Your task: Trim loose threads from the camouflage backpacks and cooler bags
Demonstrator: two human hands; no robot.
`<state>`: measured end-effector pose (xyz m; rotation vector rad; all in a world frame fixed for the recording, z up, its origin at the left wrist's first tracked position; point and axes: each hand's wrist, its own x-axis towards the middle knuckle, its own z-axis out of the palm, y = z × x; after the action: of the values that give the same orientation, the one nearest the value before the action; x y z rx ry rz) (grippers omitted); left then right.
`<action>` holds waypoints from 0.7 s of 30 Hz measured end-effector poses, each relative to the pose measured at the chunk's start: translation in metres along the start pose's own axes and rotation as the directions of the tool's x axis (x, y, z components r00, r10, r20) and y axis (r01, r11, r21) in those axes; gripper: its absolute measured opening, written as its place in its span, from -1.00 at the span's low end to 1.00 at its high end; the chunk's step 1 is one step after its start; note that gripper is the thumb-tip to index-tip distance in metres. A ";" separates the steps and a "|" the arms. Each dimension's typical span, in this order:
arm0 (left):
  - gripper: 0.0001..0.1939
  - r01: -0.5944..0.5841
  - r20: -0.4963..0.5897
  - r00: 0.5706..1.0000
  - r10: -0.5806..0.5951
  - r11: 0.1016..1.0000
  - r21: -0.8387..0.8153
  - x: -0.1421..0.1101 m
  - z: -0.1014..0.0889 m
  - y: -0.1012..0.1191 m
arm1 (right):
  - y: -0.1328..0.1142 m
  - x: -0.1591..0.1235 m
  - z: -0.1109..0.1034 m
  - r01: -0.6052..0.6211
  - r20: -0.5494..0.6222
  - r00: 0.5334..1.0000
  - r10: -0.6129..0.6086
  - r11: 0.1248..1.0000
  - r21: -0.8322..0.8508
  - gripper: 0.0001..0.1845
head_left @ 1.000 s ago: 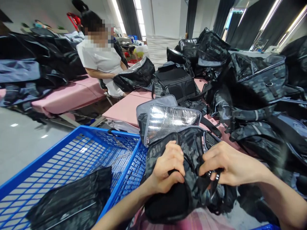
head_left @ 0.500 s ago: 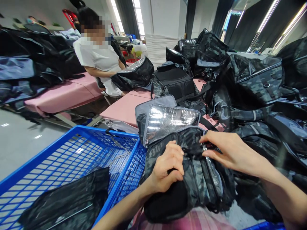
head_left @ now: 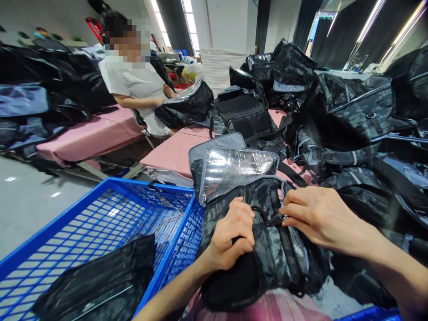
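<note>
2 bare hands are busy with a dark camouflage bag (head_left: 272, 256), which lies close against the person's body, over a pink plaid cloth (head_left: 277, 305), at the near edge of a pink surface (head_left: 174, 149). From where I stand, the left hand (head_left: 232, 236) has its fingers curled down tight on the bag's near-left part, thumb folded in, just above a plain black section. On the other side of the bag, the right hand (head_left: 310, 218) has its fingertips and thumb pinched together on a small black strap (head_left: 277, 220); its exact shape is too hidden to tell.

Just beyond the bag, a shiny silver panel (head_left: 236, 169) with grey edging leans back. To the left stands a blue crate (head_left: 174, 191) with mesh walls, and 1 dark folded piece (head_left: 96, 281) lies inside it. Across the surface, 1 co-worker in a white shirt (head_left: 137, 84) has their hands at a black bag with a silver top (head_left: 185, 104). Over on the right, more camouflage bags (head_left: 364, 111) are heaped up, straps and open flaps tangled together.
</note>
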<state>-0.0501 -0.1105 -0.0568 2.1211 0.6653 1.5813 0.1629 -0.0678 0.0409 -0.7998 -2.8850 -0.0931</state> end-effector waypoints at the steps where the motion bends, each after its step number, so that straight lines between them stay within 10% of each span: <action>1: -0.72 -0.001 0.000 1.000 0.001 1.000 -0.003 0.000 0.000 0.000 | -0.001 0.000 -0.001 0.002 -0.001 1.000 -0.002 1.000 -0.001 -0.78; 21: -0.69 -0.072 0.013 0.997 0.071 0.987 0.146 -0.014 0.000 0.021 | -0.029 -0.020 0.013 -0.008 -0.098 0.995 0.008 1.000 0.000 -0.79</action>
<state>-0.0505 -0.1358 -0.0551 2.2795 0.7310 1.6056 0.1633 -0.1012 0.0246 -0.7835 -2.7898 -0.1289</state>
